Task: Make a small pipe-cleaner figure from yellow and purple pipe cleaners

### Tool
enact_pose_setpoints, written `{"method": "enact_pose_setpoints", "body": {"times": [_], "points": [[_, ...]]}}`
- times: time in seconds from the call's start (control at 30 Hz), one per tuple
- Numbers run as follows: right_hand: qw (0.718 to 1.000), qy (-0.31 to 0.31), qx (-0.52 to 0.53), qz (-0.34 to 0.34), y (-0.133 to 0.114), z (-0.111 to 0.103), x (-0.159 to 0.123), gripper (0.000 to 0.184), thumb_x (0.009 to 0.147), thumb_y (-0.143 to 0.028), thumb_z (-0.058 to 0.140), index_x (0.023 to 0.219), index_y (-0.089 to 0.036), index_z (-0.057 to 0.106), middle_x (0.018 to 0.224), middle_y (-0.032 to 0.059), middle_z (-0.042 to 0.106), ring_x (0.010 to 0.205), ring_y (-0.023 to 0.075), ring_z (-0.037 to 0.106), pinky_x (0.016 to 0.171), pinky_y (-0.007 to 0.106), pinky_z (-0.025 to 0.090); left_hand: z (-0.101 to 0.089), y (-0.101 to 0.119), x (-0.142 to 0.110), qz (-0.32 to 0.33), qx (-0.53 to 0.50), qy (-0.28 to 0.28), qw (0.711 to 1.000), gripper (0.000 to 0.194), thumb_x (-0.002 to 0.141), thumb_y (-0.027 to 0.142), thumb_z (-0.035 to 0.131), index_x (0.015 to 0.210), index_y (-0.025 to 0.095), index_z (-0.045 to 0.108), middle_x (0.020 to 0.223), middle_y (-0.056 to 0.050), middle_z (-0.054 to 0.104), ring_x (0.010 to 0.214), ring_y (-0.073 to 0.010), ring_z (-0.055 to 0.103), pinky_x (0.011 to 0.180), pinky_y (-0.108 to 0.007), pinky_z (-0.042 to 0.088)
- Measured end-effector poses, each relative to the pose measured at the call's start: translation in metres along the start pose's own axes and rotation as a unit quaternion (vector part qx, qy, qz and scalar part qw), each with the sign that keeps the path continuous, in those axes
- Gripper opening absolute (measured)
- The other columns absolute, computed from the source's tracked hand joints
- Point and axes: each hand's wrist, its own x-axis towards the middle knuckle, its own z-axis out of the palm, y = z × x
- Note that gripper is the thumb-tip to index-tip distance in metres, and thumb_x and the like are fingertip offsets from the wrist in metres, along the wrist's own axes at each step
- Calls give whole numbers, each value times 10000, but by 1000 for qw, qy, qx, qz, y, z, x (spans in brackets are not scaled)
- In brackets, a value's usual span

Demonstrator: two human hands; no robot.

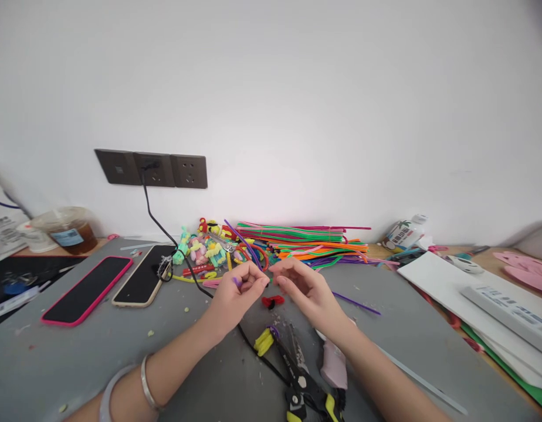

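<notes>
Holding something purple (237, 283), left hand (240, 290) faces right hand (308, 293)

The fingertips of the two hands (292, 286) curl inward, so how much of the purple stem (244, 243) lies inside them I can't tell. The black-and-yellow scissors (301, 381) run off the bottom edge, their handles cut short. A forearm partly covers the pale pink tool (333, 364). Lettering on the white box (512, 316) is too blurred to read, and the white bag (4, 225) is cropped at the left.
</notes>
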Motion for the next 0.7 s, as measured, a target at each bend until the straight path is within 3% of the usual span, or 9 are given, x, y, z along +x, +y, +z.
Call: {"method": "enact_pose_setpoints", "body": {"times": [0.13, 0.27, 0.4, 0.7], "points": [[996, 5, -8, -84, -1, -1, -1, 147, 922, -273, 628, 1044, -253, 706, 931, 74, 649, 856, 204, 591, 705, 316, 485, 1, 1, -1, -8, -23, -22, 999, 350, 873, 503, 594, 757, 174, 558, 613, 61, 348, 567, -104, 273, 534, -233, 219], [993, 18, -7, -118, -2, -2, -1, 88, 899, -288, 664, 933, -256, 739, 868, 70, 620, 784, 198, 576, 627, 311, 475, 3, 8, -2, -21, -41, -63, 997, 404, 847, 560, 596, 746, 173, 541, 621, 48, 414, 566, -103, 277, 534, -239, 210], [993, 0, -4, -118, -3, -2, -1, 72, 891, -300, 678, 892, -247, 726, 857, 64, 613, 769, 191, 579, 627, 313, 475, 2, 13, -1, -39, -46, -98, 993, 468, 808, 626, 601, 718, 178, 500, 652, 26, 466, 576, -104, 297, 538, -242, 212], [992, -69, 43, -95, -3, -5, -1, 68, 875, -234, 699, 827, -229, 652, 793, 38, 611, 740, 174, 557, 646, 305, 464, -6, 11, -2, -45, -42, -161, 985, 403, 835, 519, 618, 679, 180, 465, 619, 63, 292, 568, -96, 212, 538, -258, 132]]}}
